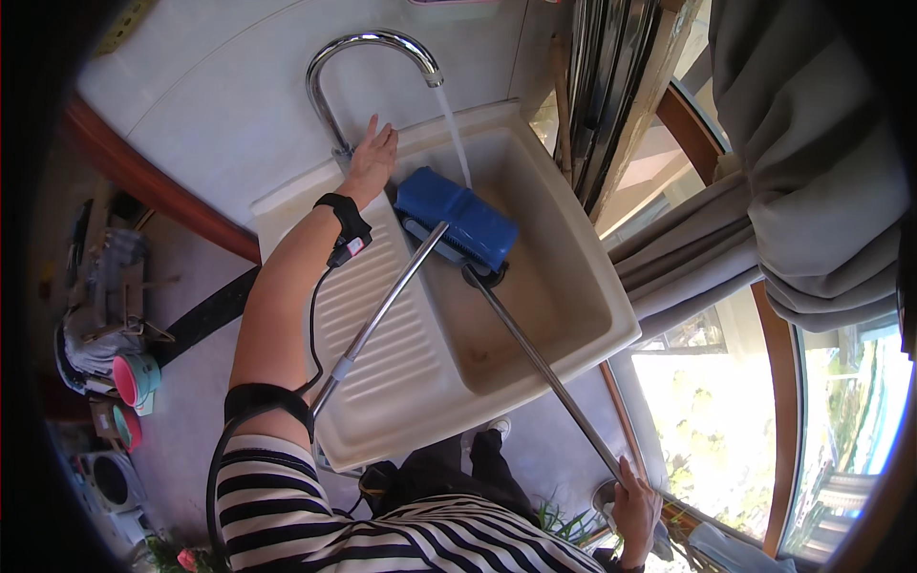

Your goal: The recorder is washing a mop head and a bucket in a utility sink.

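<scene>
My left hand (372, 161), fingers apart and holding nothing, is beside the base of a chrome gooseneck faucet (380, 39). Water runs from the spout into the basin of a laundry sink (559, 322), by a blue dustpan (458, 215) that lies tilted in the basin. Against its lower side is a grey broom or brush head (437, 243), partly hidden. My right hand (634, 508) grips the lower end of a metal pole (537, 358) that reaches into the basin. A second metal pole (390, 297) leans across the ribbed washboard, its lower end hidden behind my left arm.
A grey curtain (809, 179) and wood-framed windows stand at the right, with long poles (605, 86) behind the sink's corner. Green plants (566, 523) are near my right hand. Pink and teal buckets (136, 379) sit on the floor at the left. A black cable runs along my left arm.
</scene>
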`<act>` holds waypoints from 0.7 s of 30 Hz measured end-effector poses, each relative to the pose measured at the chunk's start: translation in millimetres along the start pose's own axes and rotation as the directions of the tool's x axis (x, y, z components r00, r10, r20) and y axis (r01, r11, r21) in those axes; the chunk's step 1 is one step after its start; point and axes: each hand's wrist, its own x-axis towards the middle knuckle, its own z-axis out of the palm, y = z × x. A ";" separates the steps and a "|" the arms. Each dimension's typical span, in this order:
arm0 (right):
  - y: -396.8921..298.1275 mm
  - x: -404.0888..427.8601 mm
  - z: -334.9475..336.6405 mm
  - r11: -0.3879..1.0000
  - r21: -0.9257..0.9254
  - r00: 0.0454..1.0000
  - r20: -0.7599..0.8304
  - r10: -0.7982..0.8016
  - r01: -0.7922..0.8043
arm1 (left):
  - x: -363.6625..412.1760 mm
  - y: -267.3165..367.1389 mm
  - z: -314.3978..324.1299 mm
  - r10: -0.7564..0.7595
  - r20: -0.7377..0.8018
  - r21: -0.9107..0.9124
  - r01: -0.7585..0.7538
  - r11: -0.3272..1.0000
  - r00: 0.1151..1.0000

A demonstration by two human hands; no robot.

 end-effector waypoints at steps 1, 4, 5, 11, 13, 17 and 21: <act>6.5 -3.5 6.2 1.000 -0.029 1.000 0.012 -0.005 0.005 | 4.6 -0.7 -11.6 0.005 -0.007 -0.027 -0.006 1.000 1.000; 4.2 -2.4 7.4 1.000 -0.004 0.999 -0.037 -0.029 0.029 | 8.9 -30.9 -56.2 -0.007 0.459 -0.422 0.226 0.878 0.888; 2.5 -0.8 5.8 0.999 0.007 0.997 -0.051 -0.052 0.053 | 5.7 -43.5 -69.8 0.005 0.509 -0.510 0.297 0.808 0.861; 12.7 7.8 1.1 0.997 0.056 0.998 -0.040 -0.046 0.048 | -44.9 -108.3 -179.0 0.194 0.397 -0.849 0.279 0.449 0.897; 18.3 13.3 3.4 0.998 0.020 0.998 -0.042 -0.056 0.057 | -100.6 -124.3 -216.0 0.308 0.491 -0.852 0.376 0.365 0.815; 32.3 15.4 12.9 0.992 -0.070 0.986 -0.123 -0.108 0.100 | -176.6 -139.2 -318.4 0.540 0.701 -0.662 0.706 0.252 0.465; 37.9 -5.5 4.5 0.985 -0.108 0.962 -0.221 -0.158 0.137 | -317.0 -128.1 -372.4 0.679 0.728 -0.412 0.851 0.324 0.093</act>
